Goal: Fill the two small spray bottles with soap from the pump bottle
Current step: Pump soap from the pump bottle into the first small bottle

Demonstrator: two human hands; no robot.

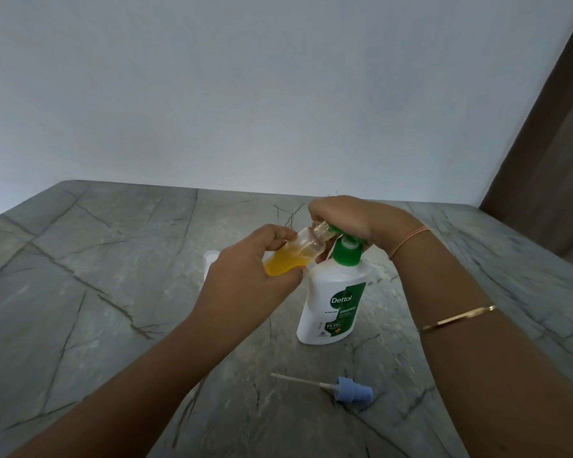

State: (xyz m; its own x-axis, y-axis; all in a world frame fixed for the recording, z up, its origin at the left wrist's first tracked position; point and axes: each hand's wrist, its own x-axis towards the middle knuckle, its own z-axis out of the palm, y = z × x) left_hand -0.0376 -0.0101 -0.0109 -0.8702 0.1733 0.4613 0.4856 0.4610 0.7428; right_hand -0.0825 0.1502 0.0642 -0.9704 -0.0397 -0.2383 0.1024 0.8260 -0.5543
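Lettering "Dettol ORIGINAL" on pump bottle (321,289) beside spray bottle (290,257)

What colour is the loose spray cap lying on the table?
Light blue, with a white dip tube. The spray cap shows clearly in the head view, near the bottom.

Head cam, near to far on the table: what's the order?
Blue spray cap with dip tube → Dettol pump bottle → grey wall. Left hand, right hand and small spray bottle overlap at the pump head: left out.
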